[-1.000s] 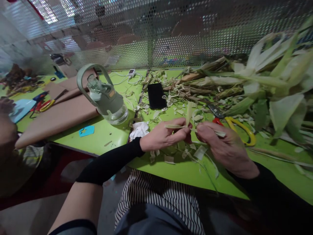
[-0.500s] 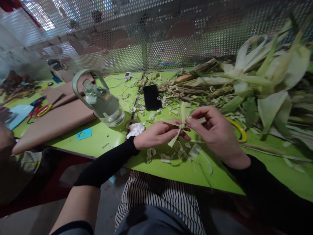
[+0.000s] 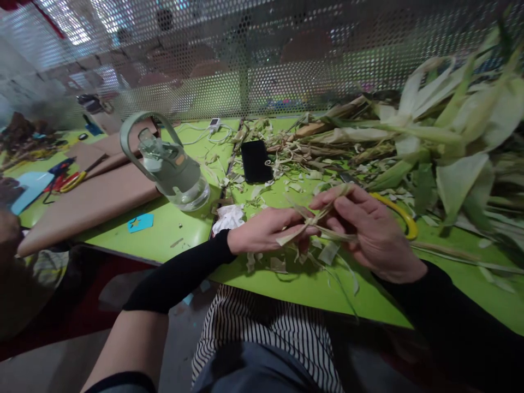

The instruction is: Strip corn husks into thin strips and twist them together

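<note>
Between my two hands is a small knotted piece of corn husk strips (image 3: pixel 311 221), pale green, with its ends sticking out several ways. My left hand (image 3: pixel 272 229) holds it from the left, fingers closed beneath and behind the crossing. My right hand (image 3: pixel 366 229) pinches one strip between thumb and forefinger, at the upper right of the knot; its other fingers curl below. The pinched strip is partly hidden by the fingers. Scraps of husk (image 3: pixel 279 265) lie on the green table (image 3: pixel 254 281) under the hands.
A black phone (image 3: pixel 256 161) lies beyond my hands, among husk shreds. A pale green water bottle (image 3: pixel 176 169) stands to the left, near crumpled tissue (image 3: pixel 228 218). Yellow-handled scissors (image 3: pixel 403 215) and a husk heap (image 3: pixel 454 125) are right. A perforated screen (image 3: pixel 241 65) borders the back.
My right hand has taken hold of the strip that stood upright and bent it over to the right. The knot has turned slightly in my left hand.
</note>
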A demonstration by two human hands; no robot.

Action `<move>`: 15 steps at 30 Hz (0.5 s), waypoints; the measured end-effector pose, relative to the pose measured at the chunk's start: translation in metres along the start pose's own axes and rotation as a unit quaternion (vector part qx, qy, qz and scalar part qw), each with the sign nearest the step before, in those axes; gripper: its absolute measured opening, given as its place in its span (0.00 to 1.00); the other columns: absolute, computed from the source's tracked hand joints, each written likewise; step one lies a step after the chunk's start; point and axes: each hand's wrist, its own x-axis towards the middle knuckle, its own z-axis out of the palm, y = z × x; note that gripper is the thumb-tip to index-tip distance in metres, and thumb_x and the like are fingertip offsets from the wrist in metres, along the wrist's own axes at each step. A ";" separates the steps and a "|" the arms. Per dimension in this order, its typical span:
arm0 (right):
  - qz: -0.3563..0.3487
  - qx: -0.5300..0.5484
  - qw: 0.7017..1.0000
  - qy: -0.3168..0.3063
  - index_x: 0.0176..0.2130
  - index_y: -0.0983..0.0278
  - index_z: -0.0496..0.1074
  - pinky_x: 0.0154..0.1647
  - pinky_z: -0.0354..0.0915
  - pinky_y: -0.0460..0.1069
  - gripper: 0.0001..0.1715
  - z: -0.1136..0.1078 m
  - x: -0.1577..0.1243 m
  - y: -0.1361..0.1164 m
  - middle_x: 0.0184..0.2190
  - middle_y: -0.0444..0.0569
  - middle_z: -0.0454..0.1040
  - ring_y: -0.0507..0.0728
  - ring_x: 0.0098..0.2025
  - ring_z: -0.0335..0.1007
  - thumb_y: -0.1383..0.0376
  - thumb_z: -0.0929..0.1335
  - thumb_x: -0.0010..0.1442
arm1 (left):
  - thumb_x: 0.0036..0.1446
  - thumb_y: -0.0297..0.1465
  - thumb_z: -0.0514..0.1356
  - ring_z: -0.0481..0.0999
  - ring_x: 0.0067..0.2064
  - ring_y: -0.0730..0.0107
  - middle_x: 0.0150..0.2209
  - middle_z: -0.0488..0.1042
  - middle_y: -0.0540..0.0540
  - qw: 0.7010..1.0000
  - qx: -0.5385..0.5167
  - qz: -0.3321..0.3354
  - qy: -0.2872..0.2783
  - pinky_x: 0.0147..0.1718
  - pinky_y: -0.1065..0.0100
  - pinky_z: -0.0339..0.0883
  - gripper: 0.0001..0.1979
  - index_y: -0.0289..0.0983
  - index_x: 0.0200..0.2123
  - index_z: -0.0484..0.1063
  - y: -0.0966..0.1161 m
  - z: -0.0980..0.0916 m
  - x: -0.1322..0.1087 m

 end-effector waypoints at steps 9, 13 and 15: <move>0.021 0.061 0.997 -0.052 0.29 0.61 0.70 0.16 0.47 0.44 0.22 0.012 -0.008 -0.002 0.21 0.39 0.62 0.48 0.20 0.48 0.48 0.75 0.60 | 0.66 0.44 0.58 0.73 0.30 0.75 0.29 0.76 0.49 0.987 -0.099 0.007 0.126 0.33 0.72 0.68 0.18 0.35 0.39 0.76 -0.005 0.023 -0.001; 0.019 0.000 0.999 -0.029 0.26 0.62 0.71 0.22 0.54 0.45 0.25 0.010 -0.013 -0.001 0.23 0.40 0.64 0.48 0.23 0.52 0.47 0.77 0.57 | 0.64 0.38 0.58 0.76 0.33 0.72 0.32 0.79 0.47 0.988 -0.039 0.055 0.135 0.38 0.70 0.71 0.13 0.36 0.36 0.77 -0.009 0.030 0.001; 0.022 -0.017 0.999 -0.025 0.26 0.62 0.71 0.24 0.55 0.45 0.24 0.008 -0.015 -0.001 0.23 0.41 0.65 0.48 0.24 0.53 0.48 0.76 0.58 | 0.64 0.38 0.57 0.76 0.33 0.71 0.31 0.78 0.47 0.989 -0.008 0.058 0.135 0.39 0.68 0.71 0.13 0.37 0.35 0.77 -0.010 0.030 0.000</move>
